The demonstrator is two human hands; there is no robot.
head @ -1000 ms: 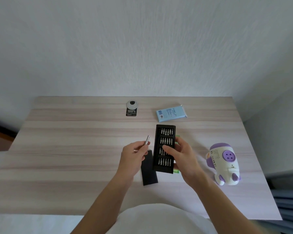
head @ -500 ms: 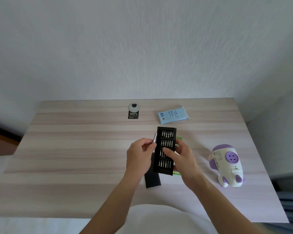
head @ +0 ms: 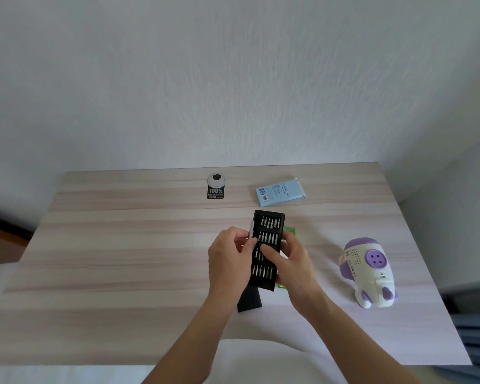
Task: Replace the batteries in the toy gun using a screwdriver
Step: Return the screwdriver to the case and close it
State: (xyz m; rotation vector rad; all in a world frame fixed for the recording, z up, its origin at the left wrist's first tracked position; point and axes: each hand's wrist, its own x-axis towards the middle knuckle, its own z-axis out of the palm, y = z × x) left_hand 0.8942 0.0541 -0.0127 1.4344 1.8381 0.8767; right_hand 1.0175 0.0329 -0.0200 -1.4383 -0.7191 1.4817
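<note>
A black tray of screwdriver bits (head: 269, 225) is tilted up over the table's middle, gripped from the right by my right hand (head: 291, 267). My left hand (head: 229, 259) holds a thin silver screwdriver handle (head: 252, 229) against the tray's left edge. The tray's black sleeve (head: 249, 300) lies on the table under my hands. A white and purple toy gun (head: 370, 270) lies to the right, apart from both hands. A green battery pack (head: 290, 231) peeks out behind the tray.
A light blue flat box (head: 280, 193) and a black tag with a round grey disc (head: 216, 186) lie near the table's far edge. The wooden table (head: 122, 245) ends at a white wall behind and drops off at the right.
My left hand has carried the silver handle rightwards until it meets the bit tray's left edge. My right hand keeps holding the tray.
</note>
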